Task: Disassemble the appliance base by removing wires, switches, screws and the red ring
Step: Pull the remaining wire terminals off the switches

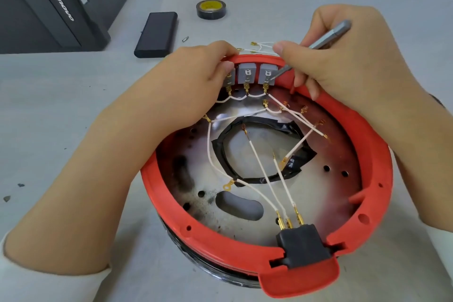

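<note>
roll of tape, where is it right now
In the head view the roll of black tape lies flat on the grey table, beyond the red ring, just right of the black rectangular case and left of the right hand.

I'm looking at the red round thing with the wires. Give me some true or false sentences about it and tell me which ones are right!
1. The right hand holds a thin metal tool against a grey switch. True.
2. The tape roll sits inside the red ring. False: it lies on the table beyond the ring.
3. Three white wires plug into the black connector. True.
4. The left hand is holding the black box. False: it rests at the ring's far rim beside the switches.
</note>
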Demonstrator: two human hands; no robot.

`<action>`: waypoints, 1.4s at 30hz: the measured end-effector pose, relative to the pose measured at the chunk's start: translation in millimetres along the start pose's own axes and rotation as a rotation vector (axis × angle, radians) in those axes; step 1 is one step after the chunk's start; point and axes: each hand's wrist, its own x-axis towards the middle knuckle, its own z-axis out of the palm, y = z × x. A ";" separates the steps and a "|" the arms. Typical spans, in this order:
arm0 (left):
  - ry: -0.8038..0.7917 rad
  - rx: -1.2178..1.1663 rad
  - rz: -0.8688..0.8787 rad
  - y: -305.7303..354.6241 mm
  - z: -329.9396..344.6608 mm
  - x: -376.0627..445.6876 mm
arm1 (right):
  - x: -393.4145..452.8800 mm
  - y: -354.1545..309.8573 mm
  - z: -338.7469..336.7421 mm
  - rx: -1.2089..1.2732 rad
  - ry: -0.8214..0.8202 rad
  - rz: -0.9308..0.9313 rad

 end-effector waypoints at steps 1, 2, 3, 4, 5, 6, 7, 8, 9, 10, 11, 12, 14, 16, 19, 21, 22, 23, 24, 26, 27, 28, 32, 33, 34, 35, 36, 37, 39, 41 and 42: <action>0.001 0.001 0.000 -0.2 0.0 0.3 | 0.4 0.2 0.3 -0.008 -0.006 -0.004; 0.001 0.004 0.001 -0.1 0.0 0.4 | 0.6 0.2 0.5 -0.015 -0.013 -0.006; 0.002 0.008 0.001 -0.2 0.0 0.6 | 1.0 0.2 0.6 -0.022 -0.022 -0.007; 0.004 0.010 0.001 -0.1 0.0 0.8 | 1.4 0.2 0.6 -0.031 -0.032 -0.008; 0.005 0.009 0.000 0.1 0.0 0.8 | 1.5 0.1 0.9 -0.042 -0.039 -0.012; 0.006 0.008 0.000 0.4 0.1 0.7 | 1.4 0.1 1.1 -0.056 -0.041 -0.018; 0.007 0.008 0.001 0.5 0.3 0.8 | 1.1 0.2 1.7 -0.072 -0.041 -0.027; 0.008 0.011 0.003 0.6 0.5 0.8 | 1.0 0.1 1.9 -0.088 -0.040 -0.037; 0.008 0.015 0.005 0.6 0.6 0.9 | 0.9 0.0 2.3 -0.101 -0.041 -0.046; 0.009 0.016 0.005 0.6 0.6 0.8 | 0.6 -0.1 2.8 -0.110 -0.044 -0.054; 0.009 0.016 0.004 0.6 0.6 0.8 | 0.2 -0.3 3.0 -0.116 -0.047 -0.062; 0.011 0.016 0.002 0.5 0.4 0.7 | -0.2 -0.4 3.4 -0.120 -0.049 -0.069; 0.011 0.018 -0.002 0.6 0.2 0.3 | -0.7 -1.1 4.2 -0.136 -0.055 -0.083; 0.011 0.022 0.000 0.9 0.6 0.4 | -1.0 -1.7 4.8 -0.156 -0.060 -0.095; 0.011 0.027 0.004 1.3 0.5 0.5 | -1.2 -2.0 6.1 -0.175 -0.068 -0.106; 0.012 0.031 0.002 1.4 -0.1 0.7 | -0.8 -2.1 6.7 -0.185 -0.078 -0.105; 0.013 0.033 -0.001 1.5 -0.4 0.9 | -0.4 -2.1 6.8 -0.184 -0.085 -0.097; 0.013 0.034 -0.005 1.7 -0.5 1.3 | 0.5 -2.2 6.8 -0.178 -0.092 -0.086; 0.014 0.034 -0.008 2.0 -0.6 1.6 | 1.5 -2.0 6.9 -0.169 -0.100 -0.072; 0.014 0.036 -0.014 2.7 -0.4 1.8 | 3.8 -1.6 7.0 -0.141 -0.110 -0.041; 0.015 0.037 -0.017 3.1 -0.2 1.8 | 4.8 -1.4 7.1 -0.120 -0.111 -0.025; 0.015 0.039 -0.019 3.3 -0.1 1.7 | 5.4 -1.4 7.1 -0.100 -0.111 -0.012; 0.018 0.040 -0.018 2.8 0.0 1.4 | 4.4 -2.4 7.6 -0.090 -0.086 0.004; 0.019 0.038 -0.016 2.5 0.0 1.2 | 3.3 -2.8 7.7 -0.106 -0.078 0.002; 0.018 0.038 -0.013 2.1 0.0 0.8 | 1.9 -3.4 7.6 -0.118 -0.068 -0.003; 0.015 0.036 -0.009 1.7 0.2 0.5 | 0.5 -3.9 7.1 -0.119 -0.051 -0.009; 0.014 0.032 -0.007 1.4 0.1 0.3 | -0.9 -4.5 6.4 -0.111 -0.028 -0.013; 0.013 0.027 -0.004 1.1 0.2 0.2 | -1.8 -5.0 5.2 -0.099 0.000 -0.017; 0.014 0.025 -0.002 0.5 0.5 0.3 | -2.9 -6.0 3.4 -0.070 0.032 -0.016; 0.020 0.026 -0.001 0.1 0.8 0.5 | -3.4 -6.6 2.8 -0.061 0.015 -0.004; 0.022 0.024 -0.001 -0.1 0.8 0.6 | -3.5 -6.5 2.9 -0.066 0.002 0.001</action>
